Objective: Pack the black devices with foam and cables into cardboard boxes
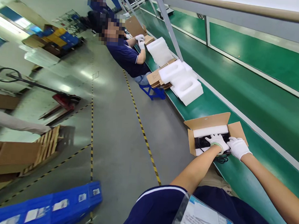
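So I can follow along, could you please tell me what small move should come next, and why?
Probably tuck the black cable into the open cardboard box with the right hand: its loops appear to hang out at the near side, while the left hand rests on the black item between the white foam pieces.

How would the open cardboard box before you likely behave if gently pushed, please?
The cardboard box seems to overhang the edge of the green bench, so it might tip if pushed outward. Its thin flaps would probably bend easily. The black device inside may add weight.
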A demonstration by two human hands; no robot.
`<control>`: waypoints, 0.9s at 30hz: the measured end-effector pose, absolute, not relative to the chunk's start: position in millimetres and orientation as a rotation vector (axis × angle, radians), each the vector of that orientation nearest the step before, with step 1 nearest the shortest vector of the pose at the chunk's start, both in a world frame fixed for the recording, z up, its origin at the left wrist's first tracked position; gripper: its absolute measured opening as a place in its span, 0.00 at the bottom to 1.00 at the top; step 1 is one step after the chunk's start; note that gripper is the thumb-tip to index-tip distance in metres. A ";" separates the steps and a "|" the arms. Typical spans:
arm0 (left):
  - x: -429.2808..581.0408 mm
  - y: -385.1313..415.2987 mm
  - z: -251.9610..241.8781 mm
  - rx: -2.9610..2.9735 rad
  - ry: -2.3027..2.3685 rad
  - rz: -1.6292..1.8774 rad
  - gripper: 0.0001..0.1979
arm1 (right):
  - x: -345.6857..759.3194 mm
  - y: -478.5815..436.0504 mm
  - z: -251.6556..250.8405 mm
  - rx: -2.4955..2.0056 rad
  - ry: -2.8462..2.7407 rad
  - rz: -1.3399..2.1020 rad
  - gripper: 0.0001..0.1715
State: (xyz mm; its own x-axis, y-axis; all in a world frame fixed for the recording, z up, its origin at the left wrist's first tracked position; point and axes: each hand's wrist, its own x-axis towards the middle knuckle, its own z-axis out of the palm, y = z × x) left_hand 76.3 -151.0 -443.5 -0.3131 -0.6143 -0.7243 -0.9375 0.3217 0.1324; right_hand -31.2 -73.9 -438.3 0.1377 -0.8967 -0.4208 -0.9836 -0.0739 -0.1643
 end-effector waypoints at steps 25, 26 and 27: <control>111.6 -165.1 -451.4 -1.049 2.320 0.728 0.40 | -5.5 -127.7 -437.6 -1.755 1.940 0.679 0.18; 111.5 -163.7 -452.0 -1.061 2.339 0.716 0.40 | -6.2 -130.1 -435.3 -1.764 1.935 0.678 0.17; 112.1 -162.8 -452.9 -1.071 2.353 0.712 0.40 | -7.1 -130.6 -431.4 -1.780 1.924 0.670 0.16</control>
